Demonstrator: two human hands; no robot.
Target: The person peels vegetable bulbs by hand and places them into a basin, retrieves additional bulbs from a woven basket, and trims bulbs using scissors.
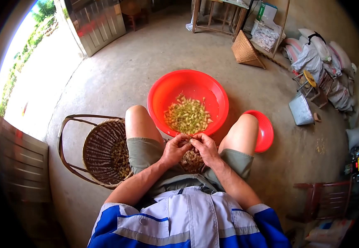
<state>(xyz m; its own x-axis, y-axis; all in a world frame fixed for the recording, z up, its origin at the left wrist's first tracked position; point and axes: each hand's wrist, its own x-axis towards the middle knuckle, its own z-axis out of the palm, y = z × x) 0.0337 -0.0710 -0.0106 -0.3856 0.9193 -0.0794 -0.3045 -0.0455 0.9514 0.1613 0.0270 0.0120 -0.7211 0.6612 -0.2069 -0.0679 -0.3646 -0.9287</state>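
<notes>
My left hand (174, 149) and my right hand (205, 149) meet above my lap, thumbs and fingertips pinched together. Something small and brownish shows between them, too small to make out. Just beyond the hands stands a red plastic basin (154, 103) with a heap of pale yellow-green bulb-like pieces (187, 115). Below my hands, between my legs, lies a pile of light brown scraps (191, 162), partly covered by the hands. To the left, a dark woven basket (92, 144) with a tall handle tilts toward me, holding many brownish bulb-like pieces (120, 159).
A red perforated basket (265, 132) sits beside my right knee. Farther right are a metal bucket (301, 109), a small stool (310, 79) and stacked sacks (326, 62). A woven cone-shaped basket (246, 49) leans near a wooden table (222, 6). An open door (99, 27) stands back left.
</notes>
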